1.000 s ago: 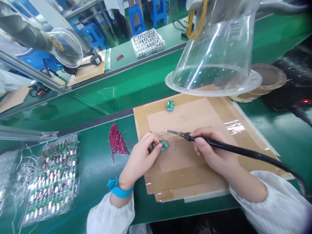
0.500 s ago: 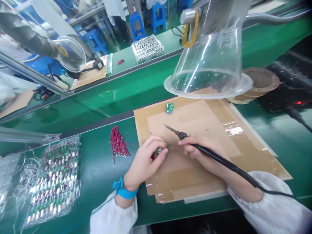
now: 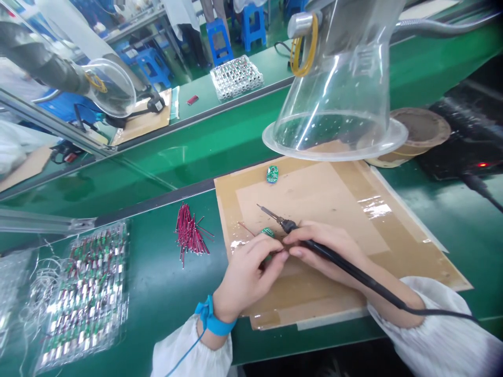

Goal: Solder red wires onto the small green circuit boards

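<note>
My left hand (image 3: 253,267) is closed on a small green circuit board (image 3: 268,231), most of it hidden by the fingers. A thin red wire (image 3: 246,229) sticks out past the board toward the upper left. My right hand (image 3: 328,248) grips a black soldering iron (image 3: 334,257), its bare tip pointing to the upper left above the board. The fingertips of both hands meet or nearly meet at the board's right side. Another green circuit board (image 3: 272,174) lies at the back of the taped cardboard mat (image 3: 314,193).
A clear fume hood (image 3: 334,131) hangs over the mat's back edge. Left of the mat lie a heap of red wires (image 3: 190,230) and a plastic tray of parts (image 3: 86,293). A round container (image 3: 420,131) and a dark device with a red light (image 3: 463,152) stand at the right.
My left hand has moved right with the circuit board, up to my right hand. More of the board and the red wire now show. The soldering iron has shifted slightly left.
</note>
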`<control>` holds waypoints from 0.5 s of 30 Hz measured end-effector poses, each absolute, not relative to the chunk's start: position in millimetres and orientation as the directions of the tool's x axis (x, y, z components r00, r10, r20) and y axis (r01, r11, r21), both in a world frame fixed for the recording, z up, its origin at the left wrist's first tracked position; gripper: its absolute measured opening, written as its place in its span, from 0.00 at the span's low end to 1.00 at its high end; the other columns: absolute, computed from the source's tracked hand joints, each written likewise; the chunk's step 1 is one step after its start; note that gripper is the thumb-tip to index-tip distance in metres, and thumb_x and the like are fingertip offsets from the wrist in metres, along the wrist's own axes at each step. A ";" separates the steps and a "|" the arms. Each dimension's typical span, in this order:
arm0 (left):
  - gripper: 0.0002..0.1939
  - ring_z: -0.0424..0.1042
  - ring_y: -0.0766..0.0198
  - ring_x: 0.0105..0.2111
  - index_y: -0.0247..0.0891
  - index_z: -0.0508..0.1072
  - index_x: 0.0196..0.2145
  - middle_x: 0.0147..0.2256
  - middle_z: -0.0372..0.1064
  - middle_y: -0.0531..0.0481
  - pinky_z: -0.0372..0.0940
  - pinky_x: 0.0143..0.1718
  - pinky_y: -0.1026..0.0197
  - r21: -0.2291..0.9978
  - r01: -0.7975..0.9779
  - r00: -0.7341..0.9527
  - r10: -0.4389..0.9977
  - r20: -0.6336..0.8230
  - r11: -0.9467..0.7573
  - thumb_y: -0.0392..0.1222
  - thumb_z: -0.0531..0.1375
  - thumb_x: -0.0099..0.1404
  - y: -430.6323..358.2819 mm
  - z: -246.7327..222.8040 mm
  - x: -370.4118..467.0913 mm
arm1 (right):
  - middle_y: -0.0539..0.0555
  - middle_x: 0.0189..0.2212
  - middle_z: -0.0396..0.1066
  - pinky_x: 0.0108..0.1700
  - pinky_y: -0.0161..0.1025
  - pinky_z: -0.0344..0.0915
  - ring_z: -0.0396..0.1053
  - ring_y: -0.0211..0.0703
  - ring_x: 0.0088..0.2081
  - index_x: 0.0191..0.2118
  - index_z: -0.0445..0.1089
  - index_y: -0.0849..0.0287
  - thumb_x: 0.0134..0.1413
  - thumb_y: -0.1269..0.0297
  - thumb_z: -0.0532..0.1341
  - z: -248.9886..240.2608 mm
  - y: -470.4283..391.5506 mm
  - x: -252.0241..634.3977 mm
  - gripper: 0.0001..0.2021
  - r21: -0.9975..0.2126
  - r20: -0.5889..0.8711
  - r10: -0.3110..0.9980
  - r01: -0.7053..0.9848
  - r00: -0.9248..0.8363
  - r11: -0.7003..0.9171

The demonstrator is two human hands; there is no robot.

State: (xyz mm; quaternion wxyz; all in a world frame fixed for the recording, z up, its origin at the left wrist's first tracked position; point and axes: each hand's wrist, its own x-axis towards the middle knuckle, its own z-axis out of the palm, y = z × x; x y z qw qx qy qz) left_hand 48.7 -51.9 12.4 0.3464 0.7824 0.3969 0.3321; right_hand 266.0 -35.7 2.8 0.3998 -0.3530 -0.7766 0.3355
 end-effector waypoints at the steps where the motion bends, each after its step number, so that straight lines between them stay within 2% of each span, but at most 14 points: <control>1: 0.04 0.69 0.68 0.34 0.40 0.69 0.43 0.35 0.70 0.52 0.64 0.35 0.66 0.804 0.405 0.448 0.861 0.241 -0.435 0.34 0.59 0.72 -52.6 12.7 49.2 | 0.49 0.34 0.75 0.37 0.30 0.69 0.73 0.33 0.33 0.46 0.72 0.54 0.65 0.68 0.63 2.7 -35.9 266.4 0.06 -0.807 0.377 0.818 0.280 -0.435 0.520; 8: 0.01 0.69 0.69 0.32 0.39 0.69 0.42 0.34 0.70 0.53 0.63 0.34 0.66 0.810 0.437 0.426 0.883 0.196 -0.390 0.35 0.59 0.73 -53.8 15.3 50.5 | 0.49 0.30 0.71 0.33 0.32 0.67 0.71 0.35 0.30 0.43 0.72 0.55 0.65 0.67 0.63 4.9 -33.4 266.5 0.02 -0.801 0.358 0.819 0.304 -0.448 0.516; 15: 0.01 0.70 0.68 0.34 0.40 0.69 0.42 0.35 0.72 0.52 0.64 0.36 0.66 0.821 0.428 0.422 0.887 0.187 -0.377 0.36 0.58 0.73 -54.6 14.3 50.3 | 0.48 0.33 0.72 0.36 0.31 0.67 0.72 0.33 0.32 0.44 0.71 0.54 0.64 0.68 0.64 4.6 -35.5 266.8 0.05 -0.820 0.338 0.830 0.294 -0.445 0.491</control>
